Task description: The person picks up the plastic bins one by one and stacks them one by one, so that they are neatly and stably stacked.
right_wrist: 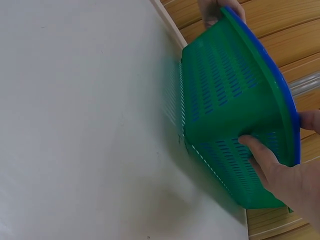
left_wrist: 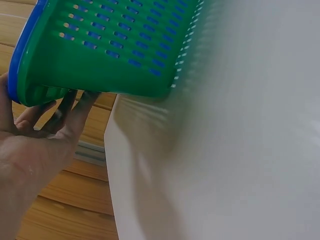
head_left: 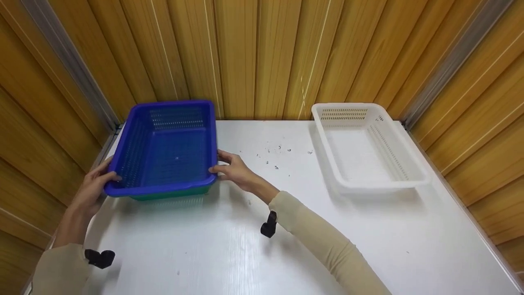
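A blue plastic basket (head_left: 176, 155) sits nested inside a green basket (head_left: 172, 193) at the left back of the table. My left hand (head_left: 92, 186) grips the rims at the left front corner, thumb over the blue edge and fingers beneath, as the left wrist view shows. On the right side my right hand (head_left: 235, 170) holds the same pair, its thumb on the blue rim and its fingers against the perforated green wall (right_wrist: 225, 95). In the blue basket I see only its bare bottom.
A white perforated basket (head_left: 368, 153) stands at the right back of the white table (head_left: 245, 246). Wood-patterned walls (head_left: 262, 57) enclose the back and both sides. Small dark marks (head_left: 276, 167) dot the tabletop between the baskets.
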